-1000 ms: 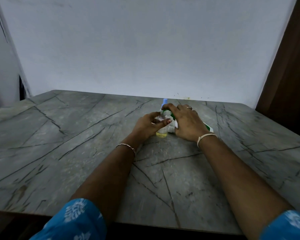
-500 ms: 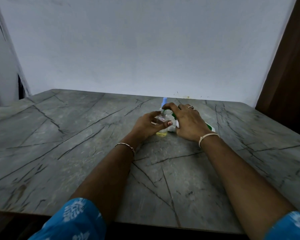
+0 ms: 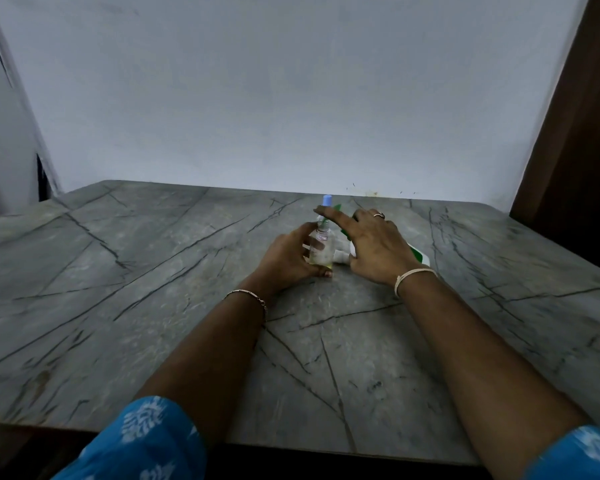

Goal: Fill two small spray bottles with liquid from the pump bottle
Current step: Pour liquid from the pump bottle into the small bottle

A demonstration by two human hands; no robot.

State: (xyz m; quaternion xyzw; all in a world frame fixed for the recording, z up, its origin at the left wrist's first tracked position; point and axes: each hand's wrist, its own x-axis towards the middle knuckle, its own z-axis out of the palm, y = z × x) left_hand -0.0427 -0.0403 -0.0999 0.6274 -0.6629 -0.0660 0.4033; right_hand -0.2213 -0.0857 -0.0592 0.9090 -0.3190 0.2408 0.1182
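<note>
A small clear spray bottle (image 3: 321,249) with yellowish liquid in its bottom stands upright at the middle of the grey marble table (image 3: 153,289). My left hand (image 3: 286,259) curls round it from the left, thumb low at its base. My right hand (image 3: 374,245) hovers beside it with straight, spread fingers, and the index fingertip reaches over the bottle's top. Just behind stands a second small bottle; only its light blue cap (image 3: 326,199) shows. The white and green pump bottle (image 3: 419,257) lies on its side under and behind my right hand, mostly hidden.
A pale wall stands right behind the table's far edge. A dark wooden panel (image 3: 575,133) rises at the right. Bare marble stretches to the left and towards the near edge.
My right hand's fingers have straightened and lifted off the bottle's top. My left thumb has slid from the bottle's front down to its base. The bottle stays in place.
</note>
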